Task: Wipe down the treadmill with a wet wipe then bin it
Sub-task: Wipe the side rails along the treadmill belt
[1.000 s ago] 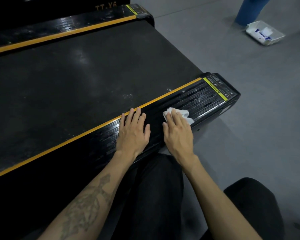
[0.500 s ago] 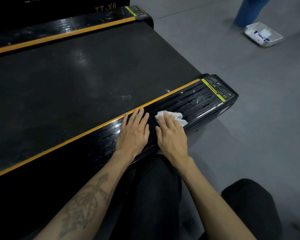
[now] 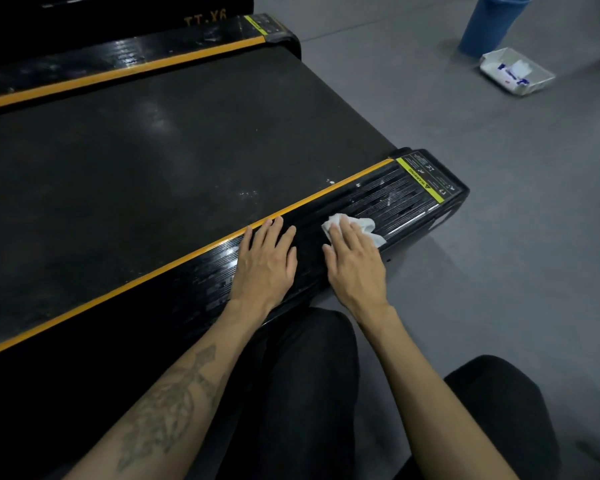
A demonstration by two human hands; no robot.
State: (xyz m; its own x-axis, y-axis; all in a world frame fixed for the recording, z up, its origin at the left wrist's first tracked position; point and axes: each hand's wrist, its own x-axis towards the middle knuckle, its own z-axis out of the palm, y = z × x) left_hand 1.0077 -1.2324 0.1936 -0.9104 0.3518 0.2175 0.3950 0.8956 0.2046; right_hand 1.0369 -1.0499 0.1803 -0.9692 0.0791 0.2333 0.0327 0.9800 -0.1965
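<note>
Right hand (image 3: 355,268), fingers flat on wet wipe (image 3: 361,225), seemingly farther along side rail (image 3: 388,199) than before; left hand (image 3: 265,265) flat.

Grey floor (image 3: 465,306) carrying the black treadmill (image 3: 153,168); far beyond the wiping hand's reach, blue bin (image 3: 489,26) with white wipes pack (image 3: 516,72) just beside it.
</note>
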